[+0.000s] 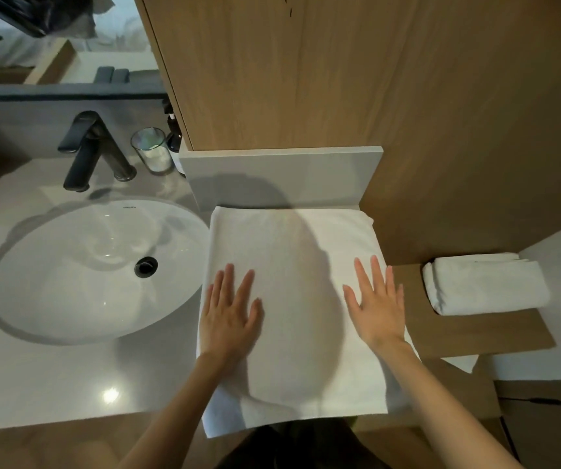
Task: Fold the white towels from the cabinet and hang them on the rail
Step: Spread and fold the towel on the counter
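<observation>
The white towel point(292, 252) lies spread flat on the grey countertop point(52, 377), just right of the sink basin point(79, 275). Its far edge is pushed up against the low grey upstand point(279, 177) under the wooden cabinet point(289, 79), and its near edge laps a little past the front of the counter toward the person. That spot gives a flat, dry surface and a straight back edge to square the cloth against. Both hands rest palm-down on its nearer half. The left hand point(230, 314) is near the sink-side edge and the right hand point(379, 309) near the opposite edge, and neither grips anything. The fingers point(228, 279) are straight and fanned apart — a pose that looks meant to press the layers flat and smooth out wrinkles, not to lift. The towel already reads as doubled, with a softer fold line showing low on its left side, so I judge this to be a smoothing step between folds. On the wooden shelf point(475, 333) to the right, well apart from the hands, sits a folded towel point(485, 287) — probably set aside as finished, or waiting its turn. No rail is in view, so the hanging step looks to be not yet done for this one.
</observation>
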The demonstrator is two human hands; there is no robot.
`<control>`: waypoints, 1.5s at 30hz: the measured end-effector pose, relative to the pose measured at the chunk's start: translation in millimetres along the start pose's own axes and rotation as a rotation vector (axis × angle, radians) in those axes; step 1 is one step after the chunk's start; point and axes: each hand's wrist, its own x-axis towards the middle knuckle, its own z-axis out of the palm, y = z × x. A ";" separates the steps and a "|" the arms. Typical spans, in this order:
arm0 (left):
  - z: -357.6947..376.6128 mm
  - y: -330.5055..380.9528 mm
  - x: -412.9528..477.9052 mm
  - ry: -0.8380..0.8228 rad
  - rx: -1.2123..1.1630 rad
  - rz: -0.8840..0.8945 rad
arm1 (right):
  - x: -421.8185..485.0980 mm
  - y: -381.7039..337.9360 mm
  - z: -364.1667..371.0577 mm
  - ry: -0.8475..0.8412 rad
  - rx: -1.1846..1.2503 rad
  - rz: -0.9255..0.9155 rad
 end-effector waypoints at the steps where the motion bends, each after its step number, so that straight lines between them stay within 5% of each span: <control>1: -0.7 1.8 0.4 -0.011 -0.011 -0.013 | -1.6 -3.3 -1.5 -0.012 -0.012 0.011; 9: 29.0 43.7 -33.0 0.016 -0.064 0.063 | -68.7 -82.4 22.9 0.011 0.071 -0.240; 14: 20.7 20.4 -36.6 -0.003 -0.043 0.111 | -71.4 -34.5 23.8 0.027 -0.045 -0.284; 20: 8.0 -10.9 -47.2 0.002 0.000 0.128 | -83.7 21.7 5.9 0.015 0.022 -0.107; 29: 10.3 -13.6 -59.7 0.015 -0.035 0.083 | -100.7 43.9 -3.9 0.002 0.563 0.318; 37: 8.1 -20.2 -59.0 0.018 -0.048 0.119 | -113.9 43.9 -10.7 0.158 0.397 0.247; 45: 3.7 -27.7 -58.5 -0.011 -0.038 0.171 | -113.3 40.9 -5.5 0.171 0.316 0.450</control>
